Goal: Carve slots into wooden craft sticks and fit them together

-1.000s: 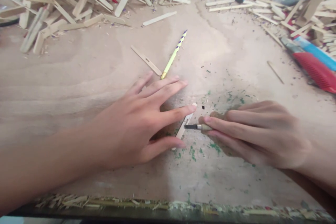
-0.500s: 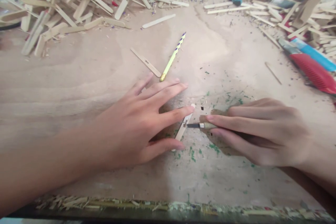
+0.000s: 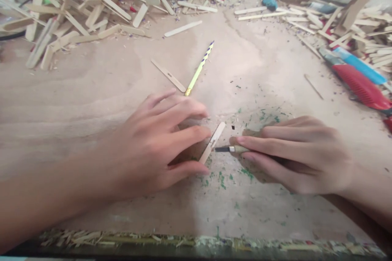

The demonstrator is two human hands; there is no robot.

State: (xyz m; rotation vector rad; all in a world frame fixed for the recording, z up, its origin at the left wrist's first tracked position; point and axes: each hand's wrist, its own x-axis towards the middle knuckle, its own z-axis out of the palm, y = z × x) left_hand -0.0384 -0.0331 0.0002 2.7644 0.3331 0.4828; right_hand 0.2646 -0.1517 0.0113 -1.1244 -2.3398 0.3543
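Slotted craft stick (image 3: 218, 132) flat on tabletop (image 3: 260, 220), between both hands; long axis from near-left to far-right. Left of stick: left hand (image 3: 159, 142), the nearer one, fingers spread and bent, gripping nothing, thumb at stick's near end, index tip just beside its left edge, contact unclear. Right of stick: right hand (image 3: 300, 155), wrapped around handle of small bladed tool (image 3: 223, 149), tip at stick's right edge by slot, crosswise to it. Beyond stick: pencil (image 3: 199, 69).
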